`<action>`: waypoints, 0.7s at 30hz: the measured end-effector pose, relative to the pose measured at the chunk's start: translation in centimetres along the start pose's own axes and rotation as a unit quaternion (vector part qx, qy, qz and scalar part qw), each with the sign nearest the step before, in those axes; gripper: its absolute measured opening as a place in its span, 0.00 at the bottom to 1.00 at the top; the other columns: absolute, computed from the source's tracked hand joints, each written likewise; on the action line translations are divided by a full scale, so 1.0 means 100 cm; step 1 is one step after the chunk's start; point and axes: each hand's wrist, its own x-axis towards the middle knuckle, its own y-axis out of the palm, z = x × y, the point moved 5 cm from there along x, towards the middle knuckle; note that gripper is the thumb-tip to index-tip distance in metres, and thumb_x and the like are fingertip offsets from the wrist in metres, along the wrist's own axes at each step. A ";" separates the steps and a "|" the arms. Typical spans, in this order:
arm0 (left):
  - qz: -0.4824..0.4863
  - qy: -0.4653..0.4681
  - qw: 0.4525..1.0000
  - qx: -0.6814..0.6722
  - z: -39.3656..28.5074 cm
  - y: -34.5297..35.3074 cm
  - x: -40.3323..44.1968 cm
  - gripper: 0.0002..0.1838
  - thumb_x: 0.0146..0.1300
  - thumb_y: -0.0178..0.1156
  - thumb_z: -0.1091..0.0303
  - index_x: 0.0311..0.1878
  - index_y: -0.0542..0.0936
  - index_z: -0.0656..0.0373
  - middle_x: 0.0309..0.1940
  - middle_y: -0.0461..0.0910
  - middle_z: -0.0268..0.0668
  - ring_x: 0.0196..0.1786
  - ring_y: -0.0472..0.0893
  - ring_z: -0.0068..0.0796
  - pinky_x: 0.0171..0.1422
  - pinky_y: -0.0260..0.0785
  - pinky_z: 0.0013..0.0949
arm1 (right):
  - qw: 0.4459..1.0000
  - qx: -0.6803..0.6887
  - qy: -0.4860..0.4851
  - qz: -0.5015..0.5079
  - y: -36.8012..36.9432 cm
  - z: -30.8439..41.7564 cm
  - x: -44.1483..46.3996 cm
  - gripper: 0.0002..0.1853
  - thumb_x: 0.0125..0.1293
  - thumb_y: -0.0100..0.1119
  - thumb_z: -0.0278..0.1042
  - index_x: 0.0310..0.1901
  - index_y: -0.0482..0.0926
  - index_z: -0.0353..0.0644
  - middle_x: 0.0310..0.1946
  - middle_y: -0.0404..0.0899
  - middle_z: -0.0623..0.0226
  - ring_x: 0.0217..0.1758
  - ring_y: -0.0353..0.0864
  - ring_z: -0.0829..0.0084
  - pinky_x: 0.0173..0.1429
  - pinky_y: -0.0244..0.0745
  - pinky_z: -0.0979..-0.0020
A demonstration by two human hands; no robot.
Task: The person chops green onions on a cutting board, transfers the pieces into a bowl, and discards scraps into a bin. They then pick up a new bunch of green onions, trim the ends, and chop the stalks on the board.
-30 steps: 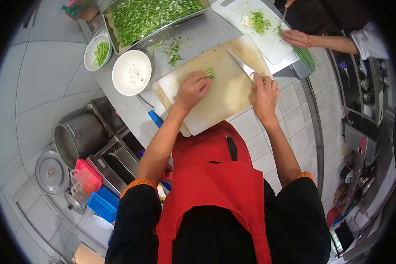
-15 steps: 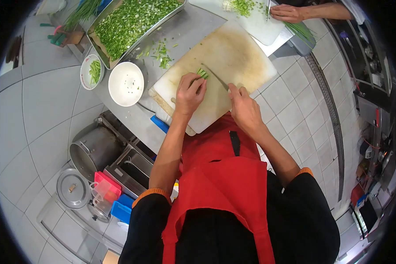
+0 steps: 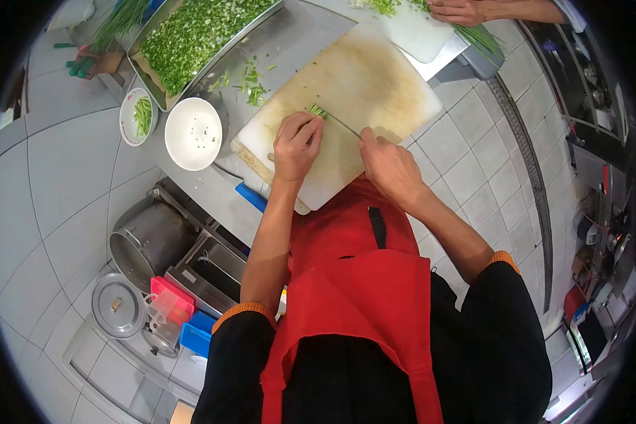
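The person's left hand [image 3: 297, 150] is curled nearly closed, fingertips bunched over a short bundle of greens [image 3: 318, 112] on the cutting board [image 3: 364, 85], near its middle. The right hand [image 3: 391, 166] is wrapped around the knife [image 3: 345, 128], whose thin metal blade reaches to the greens; its handle is hidden in the fist, and where the edge meets the stalks is too small to make out. The board is a flat, pale rectangle with brownish, worn-looking staining, and a rough, tan edge shows beneath its left side. On the smooth grey metal desk [image 3: 284, 56] stand a round white bowl [image 3: 193, 134] dotted with green bits, a smaller bowl [image 3: 135, 117] of pale green strips, and a metal tray [image 3: 240, 34] of finely chopped greens, cut off at the top. Loose scraps [image 3: 251, 83] lie between the tray and the board. A blue handle [image 3: 250, 197] juts out beside the board (its slim blade lies partly in shadow). At the upper right, a co-worker's hand [image 3: 456, 10] rests by long green stalks [image 3: 479, 39], cropped by the view's edge.
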 end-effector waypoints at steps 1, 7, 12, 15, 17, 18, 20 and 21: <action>0.003 -0.010 1.000 -0.005 0.001 0.001 0.000 0.09 0.49 0.70 0.81 0.35 0.85 0.61 0.35 0.82 0.38 0.41 0.83 0.38 0.46 0.78 0.36 | 1.000 -0.023 -0.002 0.008 0.002 -0.001 0.001 0.07 0.71 0.46 0.30 0.44 0.65 0.37 0.32 0.79 0.44 0.33 0.82 0.39 0.36 0.77 0.44; 0.000 -0.001 1.000 -0.011 0.000 0.001 0.000 0.09 0.48 0.70 0.82 0.34 0.85 0.61 0.35 0.82 0.37 0.41 0.82 0.38 0.46 0.77 0.36 | 0.998 -0.057 -0.018 0.007 0.002 0.002 0.007 0.07 0.67 0.48 0.27 0.44 0.65 0.38 0.30 0.79 0.44 0.32 0.83 0.41 0.35 0.78 0.46; 0.014 0.014 1.000 0.002 -0.001 0.001 0.003 0.09 0.48 0.70 0.82 0.34 0.84 0.61 0.35 0.82 0.37 0.41 0.82 0.38 0.46 0.78 0.36 | 0.997 -0.064 -0.002 0.046 0.009 0.005 0.016 0.06 0.66 0.48 0.27 0.42 0.64 0.38 0.26 0.80 0.45 0.30 0.83 0.43 0.34 0.78 0.47; 0.023 0.014 1.000 0.008 0.000 0.003 0.002 0.09 0.47 0.70 0.82 0.34 0.84 0.61 0.35 0.82 0.36 0.41 0.82 0.37 0.45 0.78 0.36 | 0.999 -0.051 -0.016 -0.008 0.018 0.002 0.014 0.06 0.65 0.48 0.26 0.41 0.64 0.38 0.22 0.80 0.47 0.29 0.84 0.45 0.32 0.79 0.48; 0.031 0.014 0.999 0.009 -0.001 0.003 -0.001 0.09 0.47 0.71 0.82 0.34 0.84 0.61 0.35 0.82 0.36 0.41 0.82 0.37 0.45 0.77 0.36 | 0.998 -0.069 0.002 -0.005 0.019 -0.004 0.006 0.05 0.65 0.48 0.25 0.40 0.63 0.39 0.21 0.80 0.47 0.27 0.83 0.45 0.30 0.79 0.49; 0.028 0.019 0.999 0.009 0.000 0.003 0.000 0.09 0.47 0.70 0.82 0.33 0.84 0.61 0.35 0.82 0.36 0.41 0.82 0.37 0.45 0.77 0.35 | 0.998 -0.068 0.004 -0.006 0.020 -0.009 0.000 0.05 0.65 0.48 0.25 0.40 0.63 0.39 0.21 0.80 0.47 0.27 0.83 0.45 0.30 0.79 0.49; 0.022 0.023 0.999 0.009 0.000 0.005 0.002 0.09 0.47 0.70 0.82 0.33 0.84 0.62 0.35 0.82 0.36 0.41 0.81 0.37 0.44 0.77 0.35 | 0.997 -0.077 0.022 -0.003 0.024 -0.024 -0.021 0.05 0.65 0.48 0.26 0.39 0.63 0.39 0.20 0.79 0.48 0.26 0.83 0.45 0.29 0.78 0.48; 0.020 0.025 0.999 0.006 0.000 0.005 0.002 0.09 0.48 0.70 0.82 0.33 0.84 0.62 0.35 0.82 0.36 0.41 0.81 0.37 0.44 0.77 0.35 | 0.997 -0.077 0.021 -0.002 0.024 -0.027 -0.030 0.05 0.65 0.48 0.26 0.39 0.63 0.39 0.20 0.79 0.48 0.26 0.83 0.45 0.29 0.78 0.48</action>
